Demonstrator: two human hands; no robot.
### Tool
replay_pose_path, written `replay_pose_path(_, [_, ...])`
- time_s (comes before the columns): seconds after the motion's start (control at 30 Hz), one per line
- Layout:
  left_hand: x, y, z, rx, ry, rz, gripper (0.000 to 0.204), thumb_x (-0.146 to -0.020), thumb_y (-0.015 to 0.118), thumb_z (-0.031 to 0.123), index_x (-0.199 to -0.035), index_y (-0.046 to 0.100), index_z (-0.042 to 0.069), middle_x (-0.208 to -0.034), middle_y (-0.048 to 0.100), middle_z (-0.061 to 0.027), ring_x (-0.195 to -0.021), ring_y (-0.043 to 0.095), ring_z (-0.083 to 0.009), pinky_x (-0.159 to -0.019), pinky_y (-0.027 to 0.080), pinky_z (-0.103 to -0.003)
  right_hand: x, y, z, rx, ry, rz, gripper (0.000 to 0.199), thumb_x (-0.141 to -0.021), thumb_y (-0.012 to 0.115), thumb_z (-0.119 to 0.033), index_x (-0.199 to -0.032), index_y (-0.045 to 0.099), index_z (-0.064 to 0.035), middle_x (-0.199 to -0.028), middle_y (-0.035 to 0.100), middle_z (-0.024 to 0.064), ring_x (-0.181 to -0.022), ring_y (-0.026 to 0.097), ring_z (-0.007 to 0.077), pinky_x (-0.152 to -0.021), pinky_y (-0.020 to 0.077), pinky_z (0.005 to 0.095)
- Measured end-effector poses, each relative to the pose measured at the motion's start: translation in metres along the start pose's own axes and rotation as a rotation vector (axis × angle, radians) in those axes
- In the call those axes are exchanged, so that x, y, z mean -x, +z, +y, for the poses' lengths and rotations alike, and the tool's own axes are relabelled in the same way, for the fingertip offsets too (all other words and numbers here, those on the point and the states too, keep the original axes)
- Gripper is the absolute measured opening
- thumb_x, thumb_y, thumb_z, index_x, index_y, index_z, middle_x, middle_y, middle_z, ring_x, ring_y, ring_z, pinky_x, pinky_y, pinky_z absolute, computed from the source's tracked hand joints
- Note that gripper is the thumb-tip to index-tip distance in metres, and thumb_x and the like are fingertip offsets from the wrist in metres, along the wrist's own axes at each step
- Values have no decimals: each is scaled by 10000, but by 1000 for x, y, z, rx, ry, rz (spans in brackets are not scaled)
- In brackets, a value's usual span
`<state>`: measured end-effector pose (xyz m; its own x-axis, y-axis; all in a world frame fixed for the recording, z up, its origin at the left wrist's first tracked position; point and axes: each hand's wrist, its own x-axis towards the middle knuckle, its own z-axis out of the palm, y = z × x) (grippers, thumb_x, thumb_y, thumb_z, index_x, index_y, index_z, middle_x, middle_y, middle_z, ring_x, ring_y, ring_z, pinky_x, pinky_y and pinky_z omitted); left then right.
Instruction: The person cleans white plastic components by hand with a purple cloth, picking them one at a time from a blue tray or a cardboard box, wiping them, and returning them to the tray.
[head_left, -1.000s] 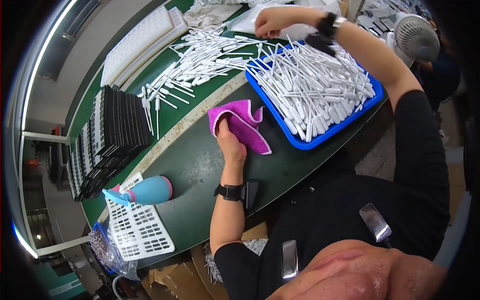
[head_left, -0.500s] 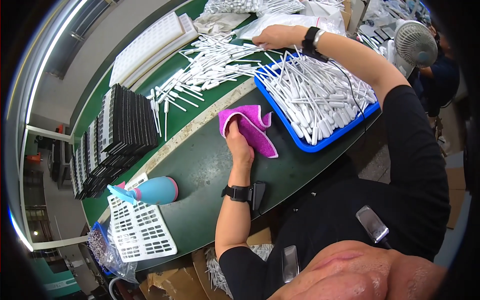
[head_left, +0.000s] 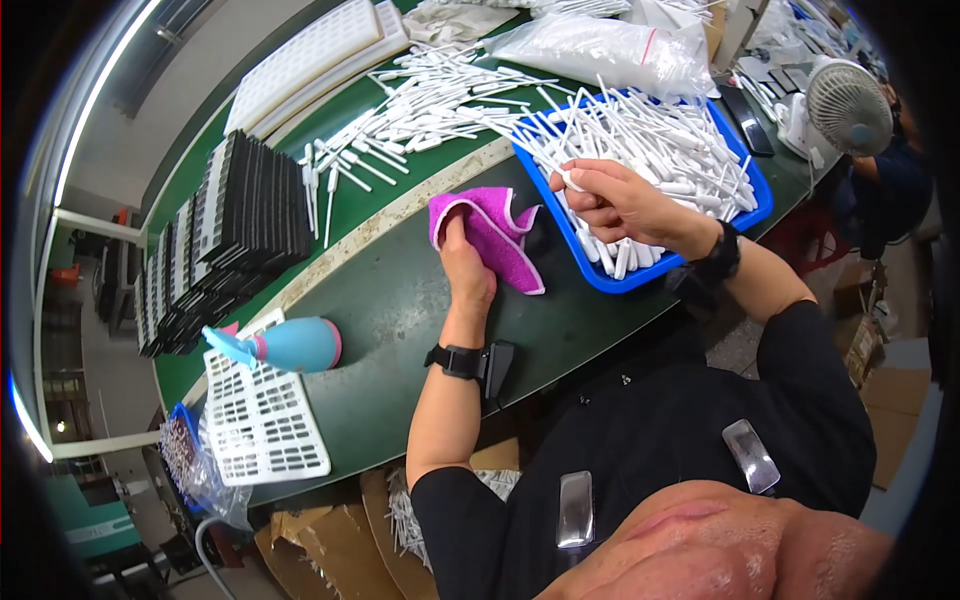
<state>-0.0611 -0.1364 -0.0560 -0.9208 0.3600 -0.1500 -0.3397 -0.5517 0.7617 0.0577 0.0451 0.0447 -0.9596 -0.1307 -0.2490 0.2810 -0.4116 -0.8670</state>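
1. Left hand [head_left: 468,272] is on the green bench [head_left: 400,300], near its front edge and about mid-length. Fingers curled, tucked into a magenta cloth [head_left: 490,235] and gripping it. Black watch on that wrist.
2. The cloth is bunched at the hand end; the rest lies flat on the bench, trailing toward the blue tray [head_left: 745,205]. Cloth corner sits just beside the tray's near-left corner; cannot tell if they touch.
3. Right hand [head_left: 625,205] hovers over the near-left part of the tray, fingers closed, pinching one white plastic stick [head_left: 555,165] at its lower end. The stick tilts up and away from the person. Black band on that wrist.
4. The tray sits at the bench's right end, near the front edge, piled with loose white sticks [head_left: 680,150] lying every way.
5. A second heap of the same sticks [head_left: 430,100] lies straight on the bench behind the cloth, toward the back edge, spreading left.
6. Clear bag of white parts [head_left: 600,50] is at the back edge, just behind the tray.
7. Stack of black trays [head_left: 220,230] stands on edge toward the bench's left end.
8. White moulded trays [head_left: 310,55] lie along the back-left edge.
9. Light-blue spray bottle [head_left: 285,345] lies on its side near the front-left corner, just above a white grid rack [head_left: 260,420] that overhangs the front edge.
10. Small white fan [head_left: 845,105] stands past the bench's right end.
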Motion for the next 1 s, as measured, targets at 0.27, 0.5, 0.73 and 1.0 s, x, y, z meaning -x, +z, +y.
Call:
replay_pose_path(0.27, [4, 4, 0, 39, 1, -2, 258, -957, 450, 245, -1056, 579, 45, -1026, 628, -56, -937, 599, -178, -841, 472, -315, -14, 6, 20, 16, -121, 75, 236, -984, 391, -248, -1060, 481, -43, -719, 383, -32, -488, 296, 32, -399, 294, 193])
replay_pose_path(0.5, [4, 2, -1, 24, 2, -29, 259, -961, 440, 243, -1054, 576, 43, -1016, 624, -50, -933, 596, -175, -842, 471, -313, -21, 0, 28, 88, -105, 53, 247, -997, 371, -250, -1082, 490, -51, -706, 384, -29, -485, 317, 23, -399, 316, 192])
replay_pose_path(0.73, [28, 12, -4, -216, -113, -423, 199, -956, 451, 161, -1056, 576, 42, -958, 611, -44, -843, 587, -139, -774, 468, -265, -29, 15, 41, 233, 40, -46, 253, -1001, 360, -266, -1019, 488, -49, -714, 430, -25, -480, 324, 24, -402, 337, 192])
replay_pose_path(1.0, [15, 12, 22, 15, 6, -102, 160, -946, 483, 145, -1024, 579, 42, -756, 604, -28, -607, 571, -138, -612, 482, -257, -19, 29, 33, 442, 148, -128, 216, -986, 416, -269, -967, 485, -64, -693, 513, 27, -448, 402, 94, -409, 363, 247])
